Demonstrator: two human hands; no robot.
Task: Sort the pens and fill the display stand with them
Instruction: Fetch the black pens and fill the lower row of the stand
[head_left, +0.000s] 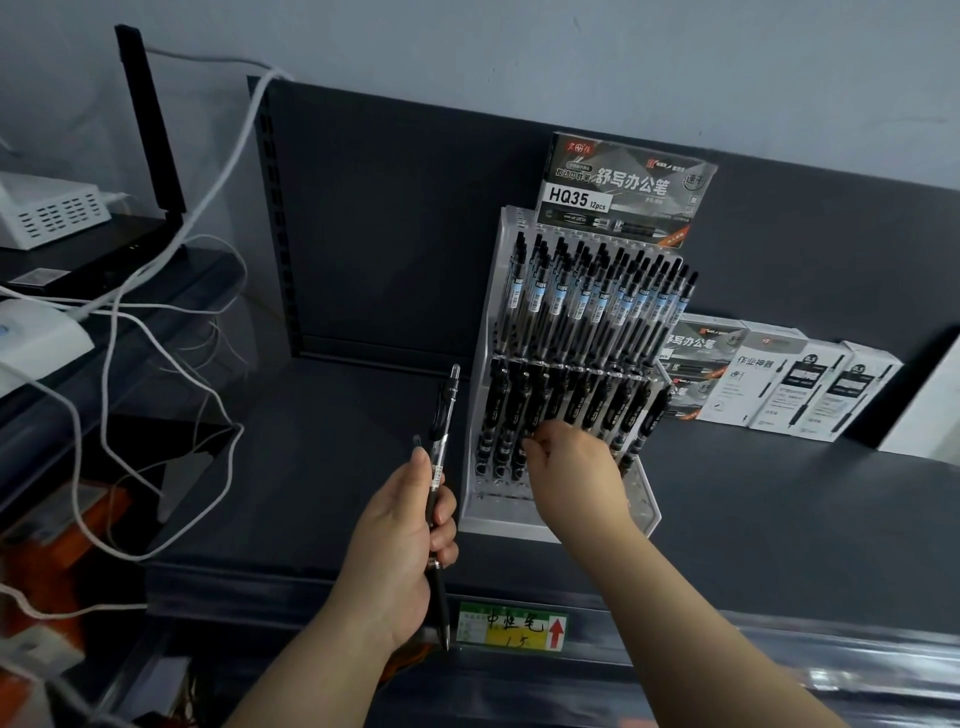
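left hand gripping one black pen upright, right hand fingers curled against lower pens in display stand, its grasp unclear

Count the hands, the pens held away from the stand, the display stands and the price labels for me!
Hands: 2, the left hand and the right hand
Pens held away from the stand: 1, the pen in the left hand
Display stands: 1, the display stand
Price labels: 1, the price label
Total: 5
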